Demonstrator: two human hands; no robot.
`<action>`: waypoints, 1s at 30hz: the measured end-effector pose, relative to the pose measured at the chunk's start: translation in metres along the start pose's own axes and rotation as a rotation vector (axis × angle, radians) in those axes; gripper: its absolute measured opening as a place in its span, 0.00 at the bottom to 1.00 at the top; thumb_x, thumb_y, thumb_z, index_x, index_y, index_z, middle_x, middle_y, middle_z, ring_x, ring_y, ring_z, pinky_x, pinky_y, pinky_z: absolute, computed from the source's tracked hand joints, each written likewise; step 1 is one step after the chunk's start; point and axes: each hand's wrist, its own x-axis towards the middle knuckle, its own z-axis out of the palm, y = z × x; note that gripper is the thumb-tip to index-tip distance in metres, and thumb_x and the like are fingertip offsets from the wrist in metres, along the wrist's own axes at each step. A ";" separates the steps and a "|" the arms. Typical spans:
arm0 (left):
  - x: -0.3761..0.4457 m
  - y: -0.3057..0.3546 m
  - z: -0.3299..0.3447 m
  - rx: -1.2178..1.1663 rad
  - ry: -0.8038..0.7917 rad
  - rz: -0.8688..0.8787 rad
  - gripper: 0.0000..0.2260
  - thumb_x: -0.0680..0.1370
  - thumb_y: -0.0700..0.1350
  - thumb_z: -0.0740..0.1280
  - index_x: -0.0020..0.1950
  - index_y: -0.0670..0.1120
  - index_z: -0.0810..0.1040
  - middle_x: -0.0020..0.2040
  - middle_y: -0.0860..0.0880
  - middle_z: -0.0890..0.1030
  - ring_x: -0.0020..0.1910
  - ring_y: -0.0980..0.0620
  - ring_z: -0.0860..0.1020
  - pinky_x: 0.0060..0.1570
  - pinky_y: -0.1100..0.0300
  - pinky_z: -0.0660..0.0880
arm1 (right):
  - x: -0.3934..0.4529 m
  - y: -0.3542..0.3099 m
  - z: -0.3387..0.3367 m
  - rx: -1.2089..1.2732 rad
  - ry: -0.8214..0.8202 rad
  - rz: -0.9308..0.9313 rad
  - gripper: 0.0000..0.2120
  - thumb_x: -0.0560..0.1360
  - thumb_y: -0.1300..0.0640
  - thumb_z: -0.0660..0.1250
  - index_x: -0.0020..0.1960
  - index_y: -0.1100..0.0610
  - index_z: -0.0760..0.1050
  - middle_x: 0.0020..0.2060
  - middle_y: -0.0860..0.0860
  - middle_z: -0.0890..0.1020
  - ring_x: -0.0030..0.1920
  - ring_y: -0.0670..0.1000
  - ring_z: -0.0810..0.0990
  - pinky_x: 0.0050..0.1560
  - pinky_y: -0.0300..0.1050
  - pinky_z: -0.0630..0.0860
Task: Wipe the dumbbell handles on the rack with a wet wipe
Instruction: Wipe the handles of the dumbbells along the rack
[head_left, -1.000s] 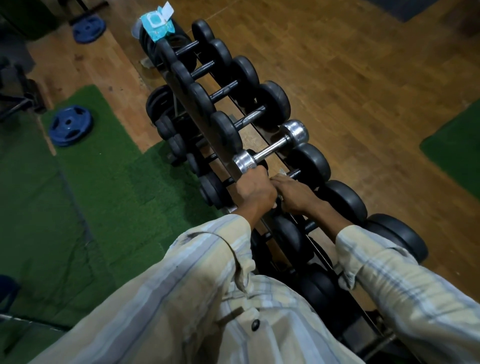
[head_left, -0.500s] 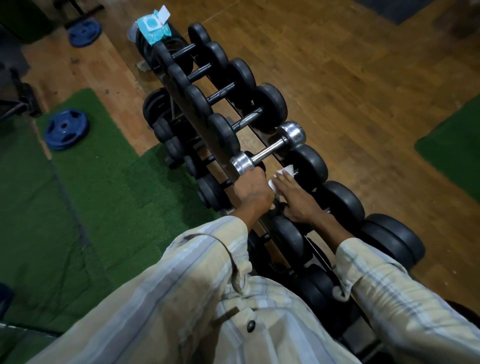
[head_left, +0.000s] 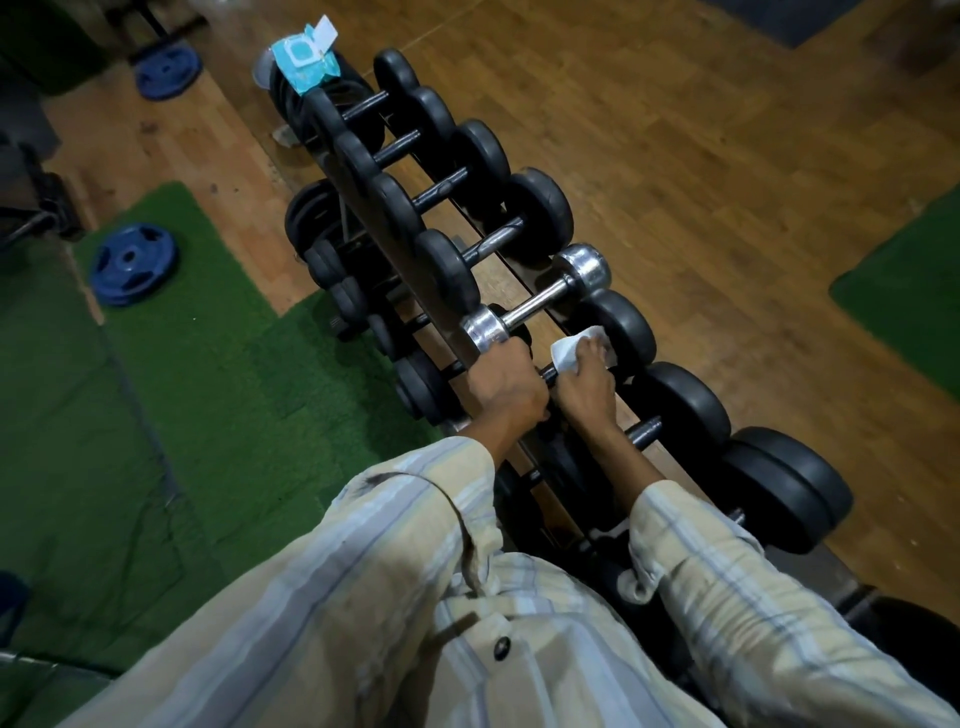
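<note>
A long rack (head_left: 524, 291) holds a row of black dumbbells and one chrome dumbbell (head_left: 540, 299). My left hand (head_left: 506, 384) is curled over the left end of the black dumbbell just below the chrome one. My right hand (head_left: 587, 395) holds a white wet wipe (head_left: 569, 351) around that dumbbell's handle (head_left: 548, 373), close to its right head (head_left: 621, 327). Only a short piece of the handle shows between my hands. More dark handles run up the rack beyond, such as one handle (head_left: 493, 241).
A blue pack of wipes (head_left: 306, 54) with its flap open lies on the rack's far end. Two blue weight plates (head_left: 134, 262) (head_left: 167, 70) lie on the floor at left. Green turf mats (head_left: 182, 389) (head_left: 904, 291) flank the wooden floor (head_left: 727, 156).
My right hand has slid with the wipe along the handle toward the right head, and the wipe has come into sight. My left hand has kept its grip.
</note>
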 end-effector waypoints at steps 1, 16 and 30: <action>0.001 -0.001 0.001 -0.002 0.009 0.002 0.14 0.73 0.40 0.77 0.51 0.48 0.74 0.57 0.45 0.83 0.56 0.44 0.82 0.43 0.53 0.73 | 0.003 -0.005 0.000 0.066 0.006 0.056 0.33 0.78 0.63 0.56 0.82 0.60 0.54 0.82 0.56 0.54 0.81 0.58 0.54 0.77 0.52 0.58; 0.011 -0.016 0.019 -0.052 0.053 -0.009 0.14 0.73 0.44 0.79 0.44 0.48 0.73 0.50 0.46 0.84 0.50 0.44 0.84 0.38 0.55 0.72 | 0.042 -0.021 -0.012 1.139 0.041 0.603 0.12 0.65 0.61 0.66 0.48 0.63 0.76 0.41 0.58 0.80 0.38 0.58 0.80 0.45 0.51 0.81; 0.013 -0.017 0.026 -0.008 -0.001 -0.021 0.24 0.66 0.47 0.84 0.57 0.45 0.79 0.56 0.45 0.83 0.54 0.42 0.83 0.39 0.55 0.73 | 0.026 0.004 0.002 1.176 -0.198 0.624 0.11 0.71 0.60 0.61 0.48 0.62 0.79 0.45 0.59 0.82 0.45 0.60 0.82 0.51 0.52 0.79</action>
